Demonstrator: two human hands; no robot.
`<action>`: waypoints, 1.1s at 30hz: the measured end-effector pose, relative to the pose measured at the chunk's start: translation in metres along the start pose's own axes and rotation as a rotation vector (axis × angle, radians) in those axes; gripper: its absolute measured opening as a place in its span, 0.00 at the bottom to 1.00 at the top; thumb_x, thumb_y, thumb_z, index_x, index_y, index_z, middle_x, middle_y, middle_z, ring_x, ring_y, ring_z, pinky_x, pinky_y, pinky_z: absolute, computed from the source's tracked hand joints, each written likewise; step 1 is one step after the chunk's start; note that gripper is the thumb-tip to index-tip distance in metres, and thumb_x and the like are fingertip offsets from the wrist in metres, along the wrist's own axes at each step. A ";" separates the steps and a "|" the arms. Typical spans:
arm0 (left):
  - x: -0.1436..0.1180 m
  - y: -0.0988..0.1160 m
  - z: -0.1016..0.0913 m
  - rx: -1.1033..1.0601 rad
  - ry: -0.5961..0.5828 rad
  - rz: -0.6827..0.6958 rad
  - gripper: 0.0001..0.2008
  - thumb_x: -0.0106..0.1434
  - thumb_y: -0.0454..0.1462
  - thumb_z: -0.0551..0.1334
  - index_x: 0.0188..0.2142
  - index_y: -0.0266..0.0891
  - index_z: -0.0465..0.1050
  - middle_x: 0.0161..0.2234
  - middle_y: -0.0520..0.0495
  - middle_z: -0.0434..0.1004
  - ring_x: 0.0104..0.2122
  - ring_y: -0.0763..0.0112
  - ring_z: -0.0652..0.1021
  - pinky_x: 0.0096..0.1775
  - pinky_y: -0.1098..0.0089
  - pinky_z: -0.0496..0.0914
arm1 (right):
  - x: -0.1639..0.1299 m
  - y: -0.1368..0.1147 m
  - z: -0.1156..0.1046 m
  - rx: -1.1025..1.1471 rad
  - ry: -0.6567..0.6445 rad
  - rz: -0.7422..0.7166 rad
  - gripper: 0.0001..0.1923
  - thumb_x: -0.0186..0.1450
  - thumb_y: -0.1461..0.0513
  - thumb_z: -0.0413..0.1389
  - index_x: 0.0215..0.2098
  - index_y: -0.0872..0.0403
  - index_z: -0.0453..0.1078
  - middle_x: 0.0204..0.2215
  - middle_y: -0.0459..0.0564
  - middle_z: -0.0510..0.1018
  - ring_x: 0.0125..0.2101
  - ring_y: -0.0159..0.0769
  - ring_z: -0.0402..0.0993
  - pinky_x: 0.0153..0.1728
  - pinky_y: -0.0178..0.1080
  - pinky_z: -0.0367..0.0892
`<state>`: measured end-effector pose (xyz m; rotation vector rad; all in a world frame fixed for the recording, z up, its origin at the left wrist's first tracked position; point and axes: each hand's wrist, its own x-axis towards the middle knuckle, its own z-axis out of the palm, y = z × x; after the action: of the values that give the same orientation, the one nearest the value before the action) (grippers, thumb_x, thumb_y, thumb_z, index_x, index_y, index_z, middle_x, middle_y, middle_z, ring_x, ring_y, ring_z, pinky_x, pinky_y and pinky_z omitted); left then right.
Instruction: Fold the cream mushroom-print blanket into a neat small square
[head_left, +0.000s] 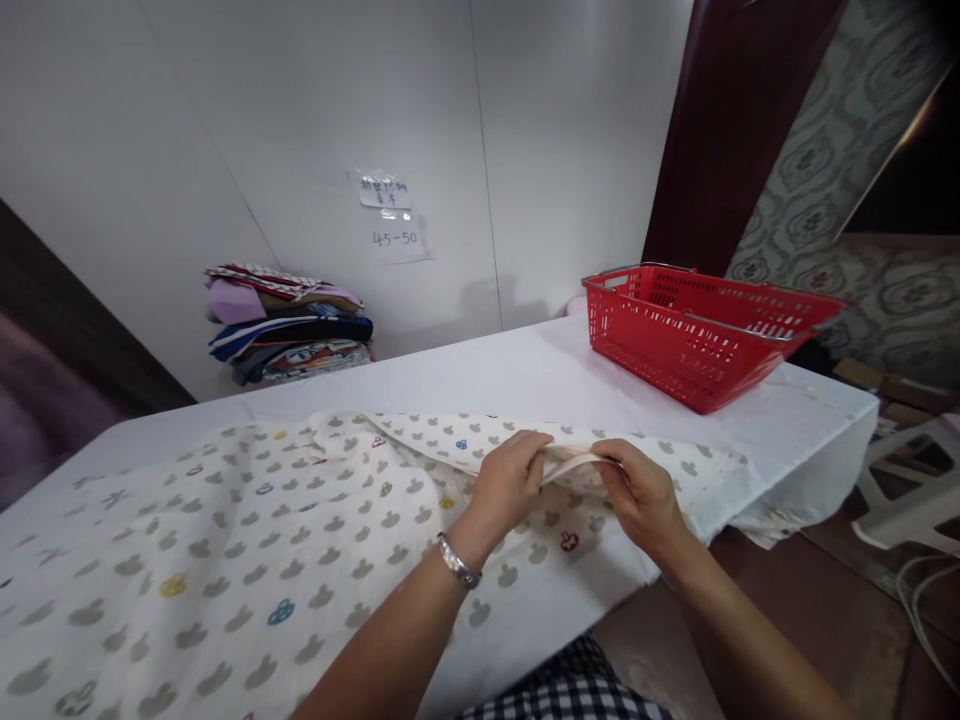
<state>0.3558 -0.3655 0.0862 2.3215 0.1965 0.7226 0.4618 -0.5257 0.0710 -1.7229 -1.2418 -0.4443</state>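
Note:
A white cloth [300, 530] printed with grey mushroom shapes and a few coloured ones lies spread over the table, wrinkled toward the left. My left hand [514, 475], with a silver bracelet at the wrist, is closed on the cloth's pale edge band. A short way to the right, my right hand [641, 490] pinches the same edge between thumb and fingers. Between the two hands the band is lifted a little and bowed, showing a gap under it. The fingertips' far sides are partly hidden.
A red plastic basket [652, 345] with metal handles stands at the table's back right. Folded clothes [292, 325] are stacked by the wall at the back left. Handwritten paper signs [395, 238] hang on the wall. A white plastic stool [907, 480] stands right of the table [510, 360].

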 end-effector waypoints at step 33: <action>0.020 -0.119 -0.059 0.396 -0.158 -0.203 0.11 0.61 0.40 0.53 0.33 0.41 0.73 0.32 0.48 0.75 0.32 0.67 0.73 0.34 0.71 0.61 | 0.107 0.083 -0.087 -0.288 0.193 0.014 0.13 0.65 0.60 0.49 0.42 0.56 0.71 0.36 0.54 0.76 0.35 0.35 0.72 0.37 0.37 0.65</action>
<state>0.3467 -0.2356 0.0528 2.6673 0.5353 0.4236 0.5991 -0.5449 0.1532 -1.8754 -1.0643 -0.7932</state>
